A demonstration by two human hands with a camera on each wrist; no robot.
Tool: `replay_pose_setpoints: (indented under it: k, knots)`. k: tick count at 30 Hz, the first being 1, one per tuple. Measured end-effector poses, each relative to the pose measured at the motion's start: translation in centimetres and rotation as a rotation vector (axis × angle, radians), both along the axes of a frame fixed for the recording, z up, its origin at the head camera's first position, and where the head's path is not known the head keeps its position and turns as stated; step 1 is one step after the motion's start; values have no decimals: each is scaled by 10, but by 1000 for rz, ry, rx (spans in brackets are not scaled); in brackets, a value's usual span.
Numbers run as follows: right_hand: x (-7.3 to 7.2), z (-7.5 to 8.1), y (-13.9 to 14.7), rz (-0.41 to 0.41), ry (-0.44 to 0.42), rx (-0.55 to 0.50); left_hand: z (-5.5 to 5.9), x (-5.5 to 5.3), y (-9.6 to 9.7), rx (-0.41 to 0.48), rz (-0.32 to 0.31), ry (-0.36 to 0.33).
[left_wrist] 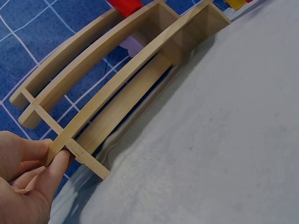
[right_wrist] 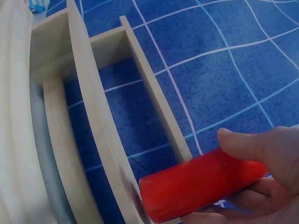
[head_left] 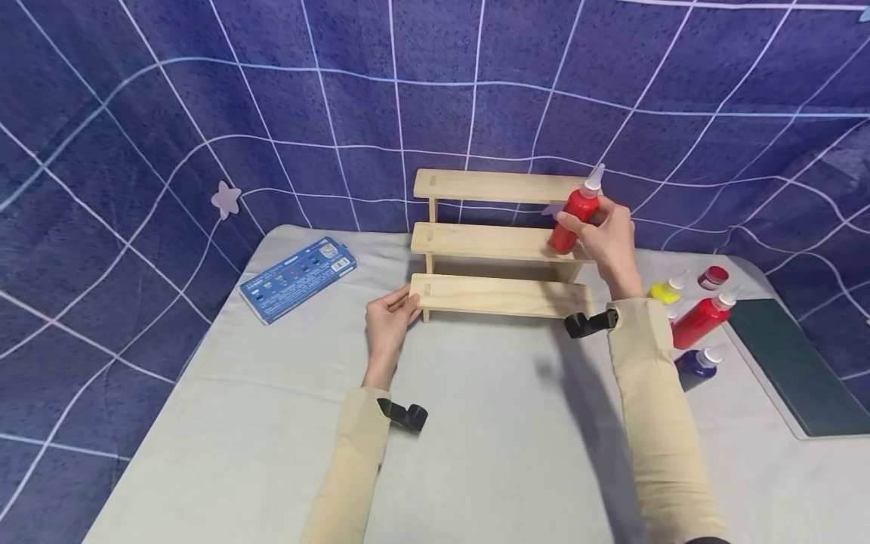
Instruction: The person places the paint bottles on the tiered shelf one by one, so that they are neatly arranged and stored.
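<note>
A three-tier wooden display shelf (head_left: 499, 295) stands at the back of the table. My left hand (head_left: 390, 325) pinches the left end of its lowest board between thumb and fingers, as the left wrist view (left_wrist: 32, 172) also shows. In my right hand (head_left: 612, 238) is a red squeeze bottle (head_left: 575, 215) with a pointed clear cap, gripped round its body and tilted. The bottle's base is right at the middle board (head_left: 476, 240), near its right end. In the right wrist view the red bottle (right_wrist: 196, 186) overlaps that board's edge.
Right of the shelf are another red bottle (head_left: 700, 321), a yellow bottle (head_left: 664, 291), a dark blue bottle (head_left: 696, 365) and a small red-lidded jar (head_left: 713, 277). A dark green board (head_left: 802, 366) lies at far right. A blue box (head_left: 299, 278) lies on the left.
</note>
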State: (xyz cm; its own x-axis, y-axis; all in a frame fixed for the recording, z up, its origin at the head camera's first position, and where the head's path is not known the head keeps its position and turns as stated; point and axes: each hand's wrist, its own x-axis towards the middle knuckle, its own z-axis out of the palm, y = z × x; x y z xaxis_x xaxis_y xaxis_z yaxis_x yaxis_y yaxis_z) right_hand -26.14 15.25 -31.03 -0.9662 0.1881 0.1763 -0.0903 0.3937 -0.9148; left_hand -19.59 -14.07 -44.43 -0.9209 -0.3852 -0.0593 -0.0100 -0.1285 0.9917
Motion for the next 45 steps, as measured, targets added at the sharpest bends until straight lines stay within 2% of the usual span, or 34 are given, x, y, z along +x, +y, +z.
replay_pose_setpoints:
  k: [7,14,19,25,28,36,45]
  knots:
    - [1,-1,9,1,-60,18,0,1,5,-7,-18,-3]
    - [-3,-2,13,30,-55,58,1,0,7,-14,-4,-1]
    - [-2,-6,17,22,-53,81,0,-1,9,1,-16,-9]
    - [0,-7,18,49,-64,142,-1,-1,10,-4,-17,-27]
    - [7,-2,19,68,-66,136,-1,-1,10,4,-19,-26]
    - [38,20,24,67,16,56,-1,-3,5,31,-11,-12]
    - [77,27,34,86,164,-79,1,-1,3,44,-13,-21]
